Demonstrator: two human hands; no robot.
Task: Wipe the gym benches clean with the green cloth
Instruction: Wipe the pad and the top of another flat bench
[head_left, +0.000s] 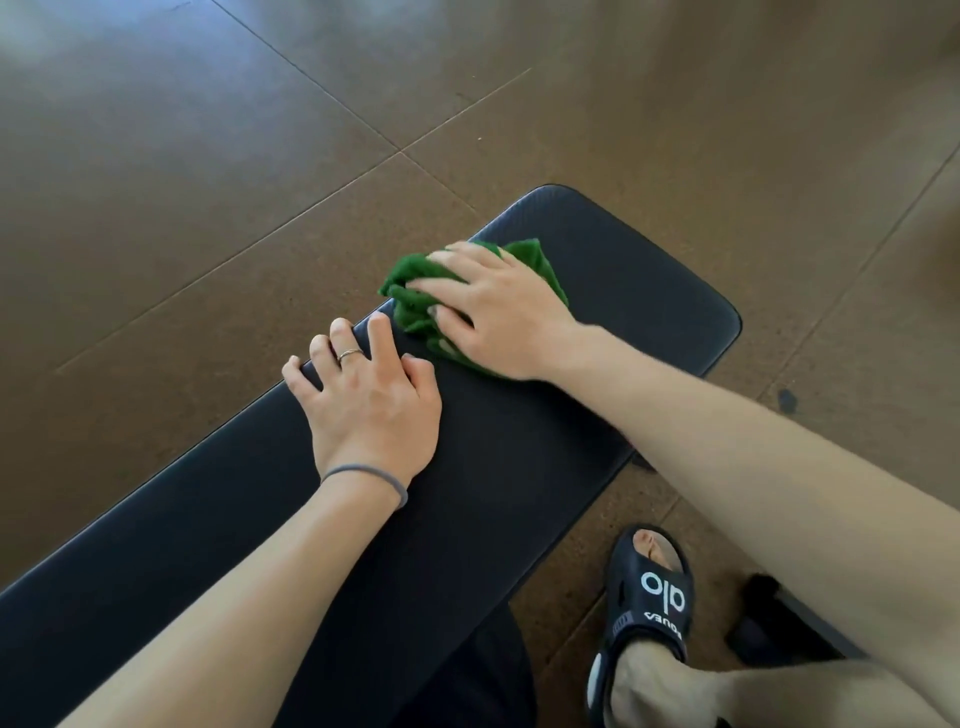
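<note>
**Green cloth pressed flat on padded black surface**

The surface (519, 467) is a long, narrow pad with rounded corners, covered in black, finely grained upholstery that runs diagonally from lower left to upper right. Near its far end lies the cloth (415, 296), a crumpled, deep green piece with a nubby, towel-like pile, bunched into soft folds along the pad's left edge.

The right hand (498, 312) lies palm-down on the cloth, fingers spread wide and pressing the fabric against the pad rather than gripping it. The left hand (369, 400) rests just beside it, apart from the cloth, open and flat on the bare upholstery with its fingertips curling over the left edge. It wears a thin metal ring (349, 354), and a grey elastic band (366, 475) circles the wrist.

Below is the floor (208, 182), matte brown speckled tiles with thin dark seams. A foot in a black moulded slide (644, 603) with white lettering stands at the pad's right side.
</note>
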